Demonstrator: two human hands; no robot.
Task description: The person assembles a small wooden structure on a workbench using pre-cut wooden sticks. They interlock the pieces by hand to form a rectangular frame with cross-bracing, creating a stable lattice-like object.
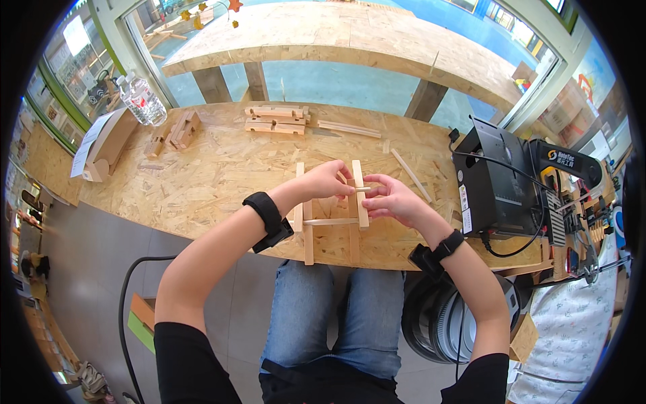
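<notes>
A small frame of pale wooden strips stands near the front edge of the workbench, with a left upright strip (299, 209) and a right upright strip (360, 202). A thin crossbar (330, 221) joins its lower part. A short wooden dowel (363, 189) crosses the right upright strip. My left hand (324, 180) reaches inside the frame, fingers closed at the dowel's left end; the fingertips are partly hidden. On the outer side, my right hand (396, 199) curls its thumb and fingers against the right upright strip, around the dowel's other end.
Notched wooden blocks (277, 120) and thin strips (350, 128) lie at the back of the workbench (215, 175). Another strip (412, 175) rests right of the frame. A black machine (494, 178) with cables stands at the right. Plastic bottles (142, 101) stand back left.
</notes>
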